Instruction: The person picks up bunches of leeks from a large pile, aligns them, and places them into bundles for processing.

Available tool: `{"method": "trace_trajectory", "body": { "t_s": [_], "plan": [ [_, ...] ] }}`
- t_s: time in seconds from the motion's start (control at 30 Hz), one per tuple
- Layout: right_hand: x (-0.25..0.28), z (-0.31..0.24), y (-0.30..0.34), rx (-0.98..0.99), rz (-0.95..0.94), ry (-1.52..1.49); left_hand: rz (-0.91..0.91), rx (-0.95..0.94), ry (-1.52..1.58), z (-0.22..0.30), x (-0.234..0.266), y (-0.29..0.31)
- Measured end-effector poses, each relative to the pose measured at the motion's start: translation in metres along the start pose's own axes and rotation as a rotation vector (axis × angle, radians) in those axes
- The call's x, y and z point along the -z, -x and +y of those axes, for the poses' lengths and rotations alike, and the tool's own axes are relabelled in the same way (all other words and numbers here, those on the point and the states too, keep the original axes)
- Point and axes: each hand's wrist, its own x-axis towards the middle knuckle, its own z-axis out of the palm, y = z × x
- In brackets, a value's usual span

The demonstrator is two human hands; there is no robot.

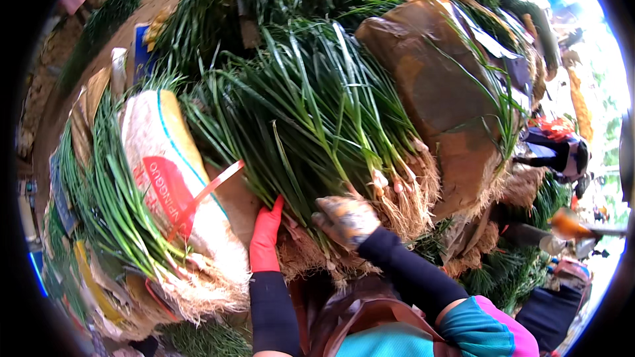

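A big heap of scallions (311, 99) lies in front of me, long green leaves pointing away and pale bulbs with shaggy roots (413, 192) toward me. My right hand (347, 219), in a patterned glove, is curled closed at the root end, on the lower part of a scallion stalk. My left hand (266, 238), in a red glove, reaches in at the heap's left edge. Its thumb side shows against the leaves, while the other fingers are hidden. Brown roots (297, 254) hang between the two hands.
To the left, a tied scallion bundle (132, 211) rests on a white and yellow woven sack (169, 139). A brown wrapped bundle (436, 86) stands on the right. More scallions (192, 26) are piled behind. A person in dark clothes (555, 152) is at the far right.
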Motion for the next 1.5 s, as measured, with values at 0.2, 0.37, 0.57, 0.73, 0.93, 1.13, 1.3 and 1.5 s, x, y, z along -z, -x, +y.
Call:
{"method": "trace_trajectory", "body": {
  "t_s": [0.2,0.37,0.57,0.73,0.93,1.13,1.3,1.5],
  "plan": [
    [0.096,0.132,-0.011,-0.592,0.578,0.018,-0.239,0.449,0.424,0.006,-0.007,0.01],
    [-0.001,0.18,-0.005,-0.481,0.163,-0.523,-0.258,0.502,0.652,-0.041,-0.028,-0.004],
    [0.01,0.159,-0.033,-0.341,0.104,-0.744,-0.304,0.507,0.555,-0.017,-0.015,-0.003],
    [0.07,0.123,-0.052,-0.384,0.21,-0.187,-0.293,0.445,0.541,0.002,-0.038,0.0],
    [0.178,0.145,0.024,-0.194,0.249,-0.027,-0.27,0.369,0.582,0.019,-0.124,0.059],
    [0.242,0.205,0.103,-0.44,0.586,-0.028,-0.357,0.319,0.583,0.032,-0.24,0.036],
    [0.226,0.214,0.097,-0.25,0.6,0.297,-0.325,0.406,0.578,0.02,-0.224,0.013],
    [0.178,0.28,0.062,-0.149,0.181,1.026,-0.24,0.359,0.583,0.047,-0.215,0.046]
  ]
}}
